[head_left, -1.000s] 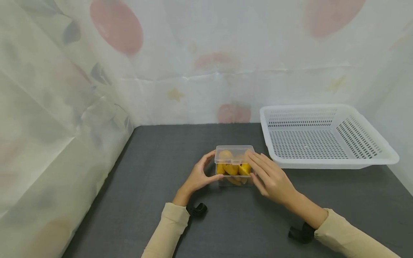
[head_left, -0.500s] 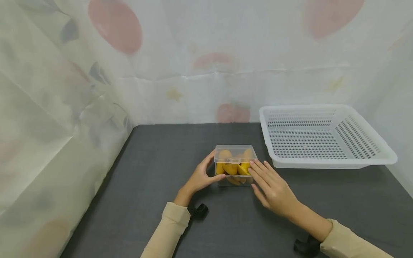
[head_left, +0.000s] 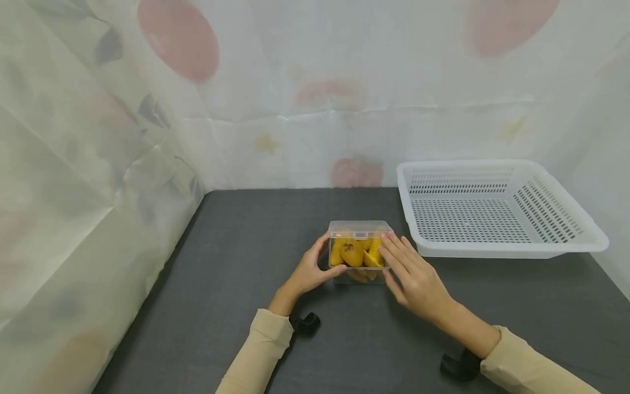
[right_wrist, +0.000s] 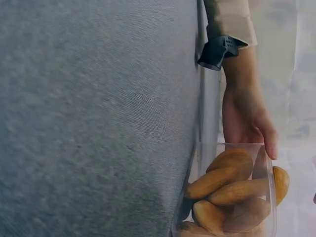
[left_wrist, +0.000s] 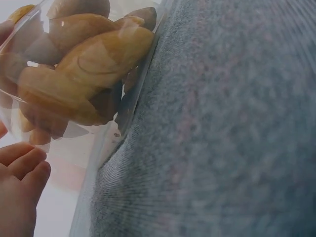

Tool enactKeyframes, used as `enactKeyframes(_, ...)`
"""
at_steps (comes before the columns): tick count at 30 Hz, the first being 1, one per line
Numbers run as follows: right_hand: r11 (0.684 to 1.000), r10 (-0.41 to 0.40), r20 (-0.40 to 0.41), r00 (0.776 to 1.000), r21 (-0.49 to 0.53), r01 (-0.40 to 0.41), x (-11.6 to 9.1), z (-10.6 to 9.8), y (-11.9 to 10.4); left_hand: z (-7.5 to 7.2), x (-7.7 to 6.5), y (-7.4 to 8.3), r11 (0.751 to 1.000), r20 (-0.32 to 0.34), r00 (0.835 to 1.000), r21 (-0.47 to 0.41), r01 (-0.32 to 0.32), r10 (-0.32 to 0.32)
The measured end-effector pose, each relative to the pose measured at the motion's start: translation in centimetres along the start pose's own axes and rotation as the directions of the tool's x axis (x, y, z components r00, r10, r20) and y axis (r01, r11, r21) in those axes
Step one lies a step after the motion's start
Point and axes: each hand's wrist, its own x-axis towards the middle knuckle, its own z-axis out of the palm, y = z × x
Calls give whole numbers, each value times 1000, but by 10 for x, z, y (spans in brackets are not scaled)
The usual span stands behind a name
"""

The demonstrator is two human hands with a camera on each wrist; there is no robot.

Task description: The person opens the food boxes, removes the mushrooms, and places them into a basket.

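A clear box (head_left: 361, 268) of yellow pieces (head_left: 351, 253) sits on the grey table (head_left: 266, 235); its clear lid (head_left: 359, 225) is tilted, with a gap above the front rim. The left hand (head_left: 307, 271) has a curved grip on the box's left side, thumb in front. The right hand (head_left: 412, 279) has straight fingers at the right front corner, hiding part of it; whether they touch the lid I cannot tell. Only the right wrist view shows one piece rising above the rim near the left thumb. The left wrist view shows more pieces, crossed, through the clear wall. Behind the right hand stands a white slotted basket (head_left: 502, 250). Patterned cloth (head_left: 275, 82) hangs behind the table.
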Motion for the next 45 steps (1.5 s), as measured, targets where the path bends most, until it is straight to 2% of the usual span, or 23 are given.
enactKeyframes(4, 1000, 26, -9, 1000, 13, -26, 5, 1, 3, 0, 0, -2, 1000, -7, 1000, -4, -3, 3)
enactKeyframes(10, 995, 93, -18, 995, 24, -93, 14, 7, 12, 1, 1, -7, 996, -17, 997, -52, -69, 69)
enactKeyframes(19, 968, 233, -26, 972, 102, -230, 30, 21, 30, 3, 2, -8, 994, -37, 996, -66, -85, 83)
enactKeyframes(27, 935, 340, -17, 940, 111, -336, 39, 30, 39, 6, 3, -9, 991, -1, 996, -103, -87, 87)
enactKeyframes(36, 902, 409, 10, 912, 147, -406, 48, 40, 52, 9, 4, -12, 988, -17, 994, -103, -111, 110)
enactKeyframes(42, 866, 461, 97, 882, 168, -471, 55, 47, 61, 11, 2, -17, 980, -40, 991, -145, -134, 129)
enactKeyframes(45, 838, 495, 163, 853, 171, -519, 59, 49, 65, 9, 0, -4, 980, -46, 992, -153, -127, 121)
